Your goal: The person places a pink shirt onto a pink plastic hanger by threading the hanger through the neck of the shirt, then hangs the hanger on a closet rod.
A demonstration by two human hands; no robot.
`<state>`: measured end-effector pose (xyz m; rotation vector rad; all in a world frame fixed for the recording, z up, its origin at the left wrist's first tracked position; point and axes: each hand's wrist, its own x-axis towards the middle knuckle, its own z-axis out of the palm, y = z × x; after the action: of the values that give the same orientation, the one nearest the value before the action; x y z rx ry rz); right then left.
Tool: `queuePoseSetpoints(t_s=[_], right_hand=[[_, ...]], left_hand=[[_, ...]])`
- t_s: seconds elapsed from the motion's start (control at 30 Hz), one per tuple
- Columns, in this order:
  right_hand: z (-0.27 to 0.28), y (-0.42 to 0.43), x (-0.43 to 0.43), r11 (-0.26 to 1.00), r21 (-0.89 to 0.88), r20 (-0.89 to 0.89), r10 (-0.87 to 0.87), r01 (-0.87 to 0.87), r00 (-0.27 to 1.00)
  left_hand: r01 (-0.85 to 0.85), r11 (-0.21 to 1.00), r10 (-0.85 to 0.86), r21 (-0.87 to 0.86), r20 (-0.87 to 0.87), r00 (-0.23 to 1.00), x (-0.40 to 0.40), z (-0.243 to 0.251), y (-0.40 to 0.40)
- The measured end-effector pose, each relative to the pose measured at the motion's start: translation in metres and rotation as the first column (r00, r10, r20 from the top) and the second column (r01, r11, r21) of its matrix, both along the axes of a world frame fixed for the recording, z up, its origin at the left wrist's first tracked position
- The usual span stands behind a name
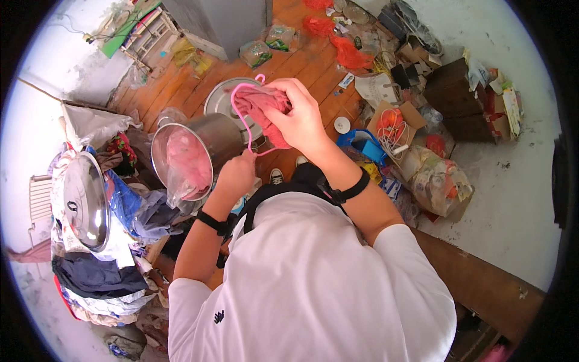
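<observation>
Bunched in my right hand (298,113) is a dusty-red cloth (260,106), held up in front of me. A pink clothes hanger (239,115) loops around the cloth's left side, its hook pointing away from me. My left hand (237,174) is closed around the hanger's near corner. Just left of that hand, a large stainless steel pot (221,133) lies tilted with its mouth towards me. Inside it sits a pink bundle (187,158) in a clear plastic bag. Part of the cloth is hidden behind my right fingers.
A round metal lid (219,102) lies on the wooden floor (289,68) beyond the pot. Another shiny lid (83,199) rests on piled clothes at left. To the right are a cardboard box (380,120) with a white cable, a blue bag (362,144) and a stuffed plastic bag (436,181).
</observation>
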<state>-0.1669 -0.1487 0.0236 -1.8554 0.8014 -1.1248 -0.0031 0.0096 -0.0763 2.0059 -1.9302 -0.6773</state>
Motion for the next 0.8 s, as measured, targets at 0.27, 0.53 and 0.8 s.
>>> queuePoseSetpoints(t_s=[0.27,0.53,0.8], right_hand=[[0.004,-0.026,0.027,0.975,0.088,0.060,0.200,-0.204,0.978],[-0.030,-0.069,0.038,0.844,0.029,-0.251,0.525,-0.536,0.813],[-0.027,-0.121,0.040,0.665,-0.125,-0.329,0.673,-0.736,0.663]], left_hand=[[-0.080,0.996,0.075,-0.050,-0.101,0.992,-0.003,-0.011,-0.030],[-0.517,0.840,0.442,-0.163,-0.347,0.827,0.009,0.047,-0.069],[-0.720,0.684,0.582,-0.121,-0.505,0.638,-0.004,0.060,-0.079]])
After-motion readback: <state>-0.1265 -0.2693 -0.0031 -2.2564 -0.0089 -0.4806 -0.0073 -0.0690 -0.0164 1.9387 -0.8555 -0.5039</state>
